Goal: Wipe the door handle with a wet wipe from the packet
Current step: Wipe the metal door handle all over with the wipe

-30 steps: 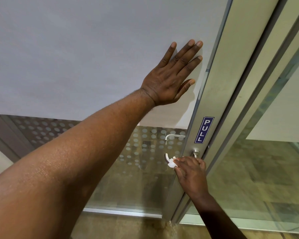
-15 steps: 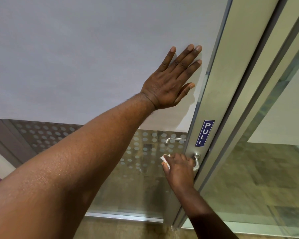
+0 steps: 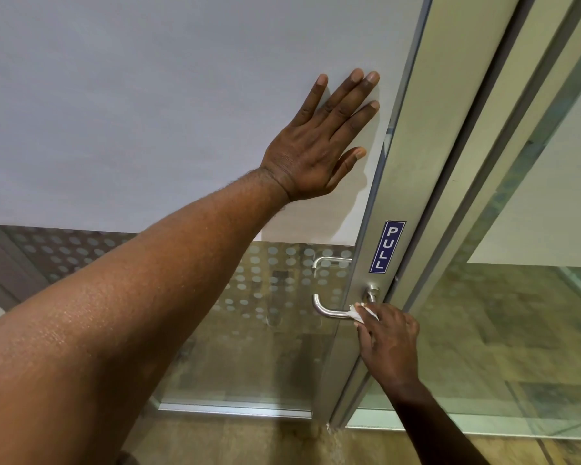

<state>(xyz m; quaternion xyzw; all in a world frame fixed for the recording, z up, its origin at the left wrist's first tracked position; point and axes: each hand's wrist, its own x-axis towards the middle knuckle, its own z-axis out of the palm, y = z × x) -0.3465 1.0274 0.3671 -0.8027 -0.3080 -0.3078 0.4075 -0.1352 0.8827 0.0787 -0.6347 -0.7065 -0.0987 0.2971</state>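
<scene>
blue sign point(image 3: 387, 247) on metal door frame point(image 3: 426, 182) reads "pull", white letters, vert.

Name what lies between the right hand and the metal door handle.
In the head view, a white wet wipe lies between the right hand and the door handle, pressed against the bar near its pivot end.

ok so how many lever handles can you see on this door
2. One metal handle is on the near side, below the PULL sign, with the right hand pressing a wet wipe against it. The second handle shows through the glass, higher up.
</scene>
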